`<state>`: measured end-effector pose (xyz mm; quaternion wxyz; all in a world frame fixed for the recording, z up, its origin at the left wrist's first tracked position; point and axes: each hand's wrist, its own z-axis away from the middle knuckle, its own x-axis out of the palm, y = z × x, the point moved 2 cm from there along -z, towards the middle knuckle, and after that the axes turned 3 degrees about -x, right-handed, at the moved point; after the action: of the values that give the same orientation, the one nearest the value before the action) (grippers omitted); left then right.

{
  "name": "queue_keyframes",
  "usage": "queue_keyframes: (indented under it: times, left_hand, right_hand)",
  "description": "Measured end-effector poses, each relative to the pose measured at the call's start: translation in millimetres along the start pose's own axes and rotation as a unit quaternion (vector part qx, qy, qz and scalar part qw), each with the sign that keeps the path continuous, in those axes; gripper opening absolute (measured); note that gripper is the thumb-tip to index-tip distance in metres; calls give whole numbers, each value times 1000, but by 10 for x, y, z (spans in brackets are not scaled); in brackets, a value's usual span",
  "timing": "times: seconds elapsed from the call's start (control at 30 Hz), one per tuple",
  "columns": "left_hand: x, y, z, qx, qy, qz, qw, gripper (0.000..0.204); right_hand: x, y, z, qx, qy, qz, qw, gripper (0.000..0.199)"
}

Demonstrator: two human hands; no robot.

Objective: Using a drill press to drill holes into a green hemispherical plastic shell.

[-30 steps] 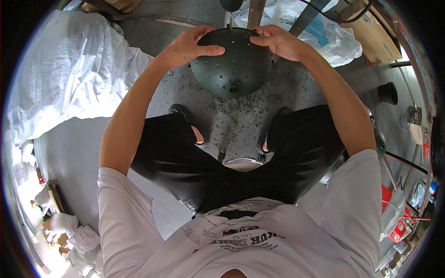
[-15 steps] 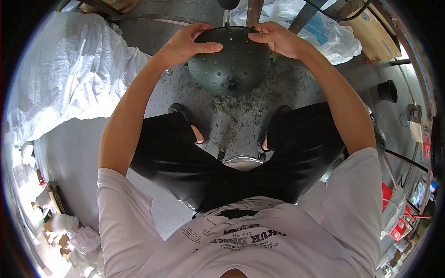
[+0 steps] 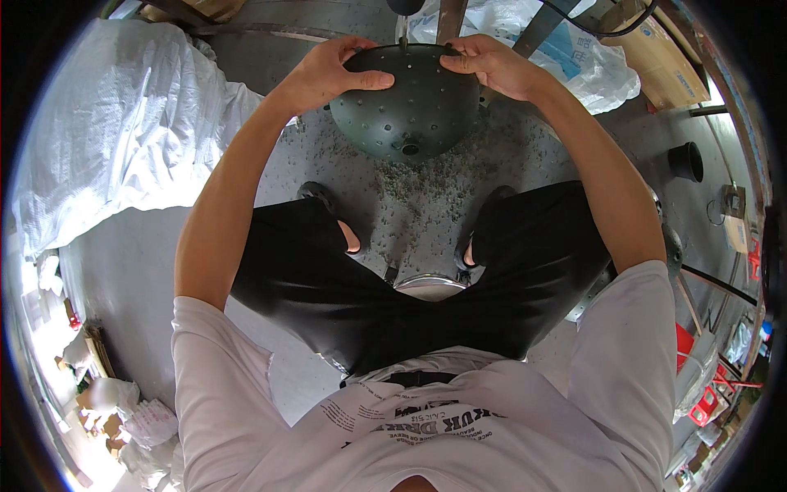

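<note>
A dark green, rounded shell (image 3: 402,107) studded with small knobs hangs above the floor at the top middle. A round hole shows at its lower end. My left hand (image 3: 338,74) grips its upper left edge, thumb across the outer face and fingers behind the rim. At the upper right edge my right hand (image 3: 490,67) pinches the rim between thumb and fingers. Between the hands, a thin metal rod (image 3: 402,31) under a dark rounded tool head (image 3: 405,6) meets the shell's upper rim. What lies inside the shell is hidden.
Dark crumbs (image 3: 426,184) litter the grey floor between my feet. A big white woven sack (image 3: 123,123) lies at left. Clear plastic bags (image 3: 590,78), a cardboard box (image 3: 656,61) and a black cup (image 3: 685,161) are at right. I sit on a round stool (image 3: 430,283).
The shell has tipped and risen slightly, so the hole at its lower end faces me more openly. Both hands keep their hold on the rim and have shifted a little upward.
</note>
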<state>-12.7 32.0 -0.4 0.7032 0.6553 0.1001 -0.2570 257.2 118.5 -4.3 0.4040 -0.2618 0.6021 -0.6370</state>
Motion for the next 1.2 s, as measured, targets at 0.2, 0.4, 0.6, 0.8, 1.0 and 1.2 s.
queue_keyframes:
  times: [0.2,0.4,0.6,0.8,1.0,1.2]
  left_hand:
    - [-103,174,-15,15,17,37,999,91]
    - [-115,195,11,3,7,50,999,87]
    - [173,-16,34,-38,-64,20,997,84]
    - [254,24,73,-53,-109,-51,991,86]
    - [276,91,35,-49,-111,-26,992,78]
    - [237,-75,38,-58,-125,-23,990,59]
  right_hand:
    - [-139,201,-174,-10,73,-25,997,47]
    - [-56,-33,-98,4,-19,-65,998,40]
    - [2,205,-117,-2,-51,120,992,61]
    - [82,116,-82,34,-74,171,982,48]
    - [152,15,-48,24,-91,187,978,43]
    - [122,199,-128,-29,-73,120,990,44]
